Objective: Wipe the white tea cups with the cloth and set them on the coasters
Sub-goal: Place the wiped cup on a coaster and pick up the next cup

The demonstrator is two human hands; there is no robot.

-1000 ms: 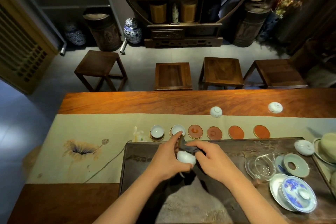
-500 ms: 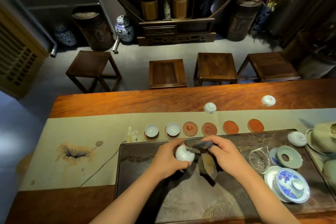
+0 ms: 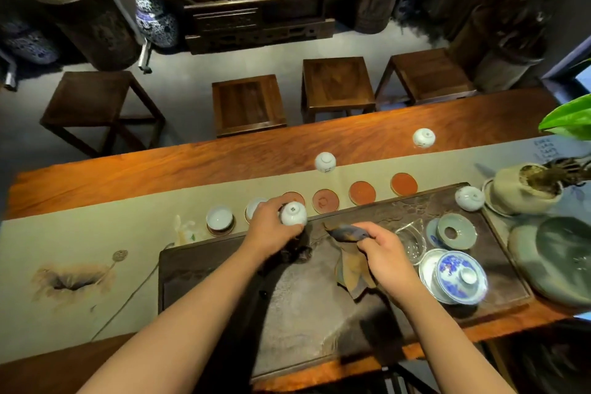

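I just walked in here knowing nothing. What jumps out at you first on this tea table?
The two hands at the centre: the left hand grips a white tea cup turned bottom-up near the row of round red coasters, while the right hand holds a dark cloth over the dark tea tray. At the right, a blue-and-white lidded bowl stands out.

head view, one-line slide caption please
Left hand holds a white porcelain tea cup; right hand grips a dark cloth.

A wooden table (image 3: 224, 163) carries a beige runner (image 3: 96, 233) and a dark tea tray (image 3: 198, 265).
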